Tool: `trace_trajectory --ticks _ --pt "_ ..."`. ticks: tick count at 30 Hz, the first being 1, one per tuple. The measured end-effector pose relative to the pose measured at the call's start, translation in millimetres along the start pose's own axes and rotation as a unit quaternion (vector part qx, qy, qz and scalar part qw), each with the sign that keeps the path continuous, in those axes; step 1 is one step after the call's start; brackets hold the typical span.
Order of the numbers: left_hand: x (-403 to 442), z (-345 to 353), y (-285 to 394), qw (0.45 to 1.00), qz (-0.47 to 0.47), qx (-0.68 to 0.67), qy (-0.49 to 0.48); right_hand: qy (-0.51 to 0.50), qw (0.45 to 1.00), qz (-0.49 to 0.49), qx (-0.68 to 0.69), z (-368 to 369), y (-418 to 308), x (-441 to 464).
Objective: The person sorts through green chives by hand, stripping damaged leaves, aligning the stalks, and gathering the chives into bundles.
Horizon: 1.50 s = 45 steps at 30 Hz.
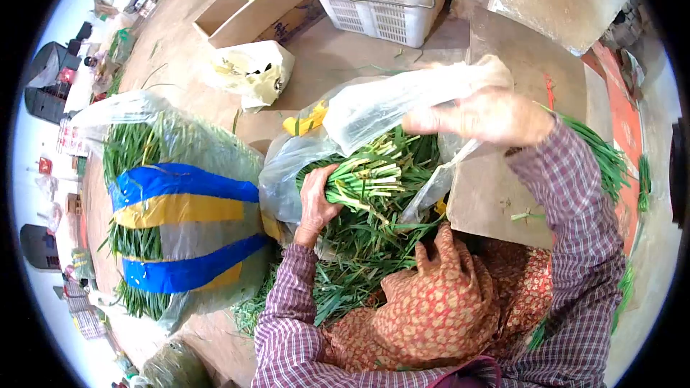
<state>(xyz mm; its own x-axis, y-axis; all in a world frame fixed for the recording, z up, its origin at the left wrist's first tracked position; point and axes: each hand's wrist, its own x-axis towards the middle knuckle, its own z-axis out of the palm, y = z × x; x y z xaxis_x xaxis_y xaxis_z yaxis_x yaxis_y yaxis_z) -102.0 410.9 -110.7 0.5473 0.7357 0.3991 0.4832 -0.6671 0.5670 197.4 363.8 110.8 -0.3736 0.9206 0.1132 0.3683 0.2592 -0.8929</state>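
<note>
My left hand [316,197] is closed round the near side of a bunch of chives [365,178], its pale cut ends pointing right. The bunch lies inside the mouth of a clear plastic bag [374,111], on top of more loose green leaves. At the bag's right side, my right hand [499,116] grips the raised rim, slightly blurred by motion, with the thumb stretched left over the plastic. Part of its fingers is hidden. Below the bag, a red flowered apron [445,287] covers my lap.
Left of the bag stands a stuffed bundle of chives [136,237] wrapped with blue and yellow tape. Beyond are a crumpled pale bag [248,72], a cardboard box [251,14] and stacked white crates [374,11]. A board [503,194] with chives [600,154] lies at right.
</note>
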Motion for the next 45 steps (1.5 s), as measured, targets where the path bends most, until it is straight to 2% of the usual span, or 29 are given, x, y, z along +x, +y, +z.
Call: trace_trajectory --ticks 1,3,4,6,7,8,10,12,14,15,18,23,27,31,34,36,38,39,41,42,43,45 --pt "0 -3 -2 1.0 0.004 0.002 0.002 0.04 0.989 0.01 -0.142 5 -6 -9" --pt "-5 -11 0 1.0 0.007 0.006 -0.005 -0.009 0.913 0.17 -0.372 1 -25 -23" --pt "-8 -13 3 1.0 0.007 0.009 -0.017 -0.011 0.913 0.169 -0.372 1 -33 -26" --pt "-16 -14 5 1.0 0.005 0.004 -0.015 -0.116 0.906 0.198 -0.354 5 -47 -31" --pt "-20 -15 7 1.0 0.012 0.006 -0.014 -0.136 0.927 0.225 -0.266 13 -43 -32" --pt "-25 -16 5 1.0 0.02 0.006 -0.012 -0.12 0.958 0.145 -0.218 29 -30 -36" --pt "-29 -17 7 1.0 0.023 0.008 -0.014 -0.126 0.95 0.096 -0.27 57 -7 -32" --pt "-30 -17 12 0.999 0.036 0.007 -0.018 -0.073 0.957 0.095 -0.265 83 14 -13" --pt "-30 -17 15 0.999 0.034 0.018 -0.035 -0.127 0.915 0.167 -0.345 105 11 9" --pt "-30 -17 13 0.998 0.033 0.017 -0.044 -0.154 0.905 0.203 -0.341 117 13 19" --pt "-26 -21 17 0.997 0.017 0.013 -0.073 -0.166 0.859 0.266 -0.405 160 32 26" --pt "-16 -12 12 0.992 0.043 0.034 -0.116 -0.115 0.82 0.308 -0.468 194 72 15" --pt "-10 -4 10 0.984 0.06 0.053 -0.157 -0.11 0.834 0.359 -0.404 196 91 4" --pt "-10 -8 20 0.965 0.047 0.118 -0.23 -0.114 0.825 0.367 -0.415 200 110 0" --pt "-23 -28 38 0.969 0.022 0.162 -0.186 -0.111 0.833 0.371 -0.396 191 113 0" --pt "-37 -51 57 0.983 -0.04 0.116 -0.134 -0.105 0.844 0.38 -0.364 184 114 2" --pt "-70 -50 65 0.99 -0.119 -0.076 -0.027 -0.113 0.846 0.386 -0.351 177 105 6" --pt "-88 -44 75 0.951 -0.229 -0.207 -0.025 -0.105 0.85 0.384 -0.346 177 102 7" --pt "-115 -22 97 0.809 -0.41 -0.42 -0.028 -0.097 0.852 0.377 -0.349 178 93 11" --pt "-120 -10 105 0.72 -0.479 -0.501 -0.037 -0.097 0.851 0.375 -0.355 180 86 13" --pt "-118 -1 116 0.652 -0.512 -0.559 -0.008 -0.099 0.85 0.374 -0.357 180 77 14" --pt "-115 18 113 0.584 -0.483 -0.652 0.02 -0.109 0.844 0.367 -0.376 183 61 14"
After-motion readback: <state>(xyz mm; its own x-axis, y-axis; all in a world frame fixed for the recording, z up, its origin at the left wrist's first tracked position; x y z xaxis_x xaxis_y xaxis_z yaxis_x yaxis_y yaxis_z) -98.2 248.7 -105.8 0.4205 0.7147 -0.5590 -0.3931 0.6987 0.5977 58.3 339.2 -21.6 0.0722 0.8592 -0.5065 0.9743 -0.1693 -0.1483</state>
